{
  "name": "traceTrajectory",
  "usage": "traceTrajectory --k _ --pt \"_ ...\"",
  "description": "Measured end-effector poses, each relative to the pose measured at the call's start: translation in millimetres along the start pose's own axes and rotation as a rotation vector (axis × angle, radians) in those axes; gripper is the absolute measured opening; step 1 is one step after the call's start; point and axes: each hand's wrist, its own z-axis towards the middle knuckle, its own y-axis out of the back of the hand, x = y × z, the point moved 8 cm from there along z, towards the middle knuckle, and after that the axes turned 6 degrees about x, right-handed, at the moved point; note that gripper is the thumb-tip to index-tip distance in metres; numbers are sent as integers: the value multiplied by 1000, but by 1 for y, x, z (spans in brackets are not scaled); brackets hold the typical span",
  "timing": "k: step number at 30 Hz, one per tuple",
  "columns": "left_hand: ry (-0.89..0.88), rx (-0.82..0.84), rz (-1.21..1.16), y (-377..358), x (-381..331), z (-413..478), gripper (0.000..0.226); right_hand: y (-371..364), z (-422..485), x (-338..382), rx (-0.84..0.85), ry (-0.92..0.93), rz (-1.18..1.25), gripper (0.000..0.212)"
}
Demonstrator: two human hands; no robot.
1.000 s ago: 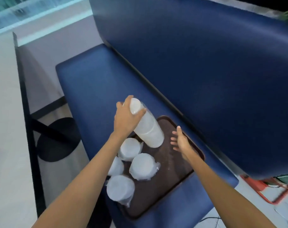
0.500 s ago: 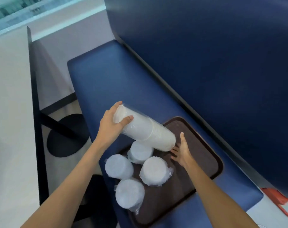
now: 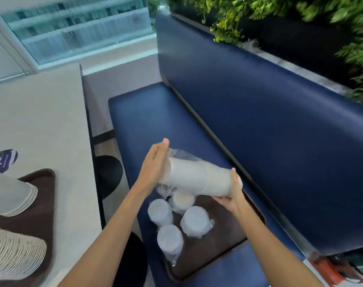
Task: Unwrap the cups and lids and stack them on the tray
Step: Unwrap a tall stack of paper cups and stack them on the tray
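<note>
At frame centre, I pin cup sleeve [image 3: 197, 179] between flat left hand [image 3: 153, 165] and curled right hand [image 3: 231, 195]; slack pressure risks drop onto stacks [image 3: 194, 222].

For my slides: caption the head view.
Left hand presses, right hand grips a wrapped cup sleeve over a brown tray with four wrapped stacks on a blue bench.

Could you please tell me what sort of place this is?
Likely a café or restaurant: a blue padded booth bench beside a pale table, a brown serving tray on the seat, and a wrapped sleeve of disposable cups.
</note>
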Motion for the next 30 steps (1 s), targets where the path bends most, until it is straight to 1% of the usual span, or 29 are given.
traceTrajectory --k 2,3,4,5,6,7,8,9,10,11,12,13,14,18,20,24,27,30 --pt "77 32 109 10 -5 -18 45 -6 -24 4 -56 29 -15 99" --pt "127 60 145 16 -7 -29 55 -12 -28 7 -53 35 -92 106" --pt "171 88 154 23 -8 -41 71 -16 -26 11 -25 60 -187 107" --pt "218 118 151 31 -9 -53 84 -23 -25 19 -34 77 -287 101" --pt "248 153 145 39 -12 -67 89 -23 -35 27 -83 86 -368 87" --pt "275 187 150 47 -14 -81 88 -27 -55 37 -175 57 -411 71" --pt "297 217 182 54 -17 -94 85 -34 -84 44 -291 66 -417 59" --pt "310 239 214 60 -19 -106 79 -47 -112 48 -327 173 -401 57" --pt "299 252 246 70 -22 -121 71 -65 -139 41 -308 271 -311 65" --pt "282 263 271 71 -25 -128 66 -73 -150 34 -248 315 -195 79" --pt "253 257 289 78 -29 -139 62 -79 -173 30 -203 398 -101 91" --pt "226 244 306 87 -33 -150 61 -90 -193 31 -179 468 -75 98" --pt "195 227 319 96 -37 -160 60 -104 -214 31 -151 518 -96 100" --pt "63 168 391 136 -54 -198 62 -174 -291 38 -64 743 -195 85" --pt "11 120 396 161 -62 -217 62 -207 -330 32 -25 872 -275 82" --pt "-86 67 310 219 -76 -263 65 -285 -413 2 98 1079 -408 83" --pt "-155 42 175 267 -78 -289 68 -337 -468 -32 177 1234 -488 89" --pt "-191 -16 79 320 -67 -308 68 -385 -509 -80 302 1382 -548 88"
